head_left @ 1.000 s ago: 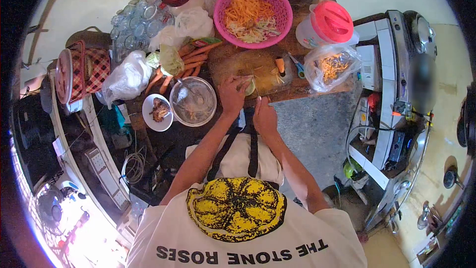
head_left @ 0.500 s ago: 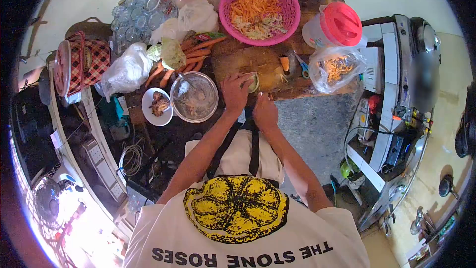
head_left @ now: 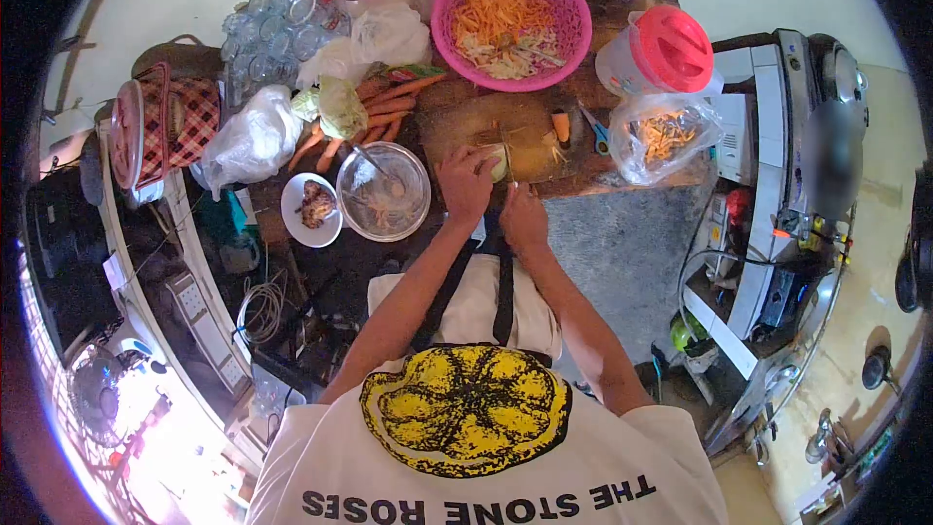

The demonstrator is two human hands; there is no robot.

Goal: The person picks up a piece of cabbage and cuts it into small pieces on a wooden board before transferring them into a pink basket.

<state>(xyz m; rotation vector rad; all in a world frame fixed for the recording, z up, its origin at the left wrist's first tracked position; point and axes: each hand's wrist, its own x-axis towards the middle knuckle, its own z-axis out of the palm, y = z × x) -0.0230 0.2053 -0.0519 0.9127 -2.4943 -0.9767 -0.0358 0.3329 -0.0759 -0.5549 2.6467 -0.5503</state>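
Observation:
My left hand is closed on a pale green piece of cabbage, pressing it onto the wooden cutting board. Close on the right, my right hand wraps round a knife; its thin blade stands beside the cabbage's cut side, and the handle is mostly hidden in my fingers. A carrot stub sits farther back on the board. Behind the board, a pink basket holds shredded carrot and pale shredded cabbage.
Scissors and a plastic bag of orange pieces lie right. Whole carrots, a cabbage, a clear bowl and a white bowl stand left. A red-lidded container and glass jars are farther back.
My left fingers have drawn in a little on the cabbage, and the knife blade now shows more clearly beside it. The whole view has shifted slightly.

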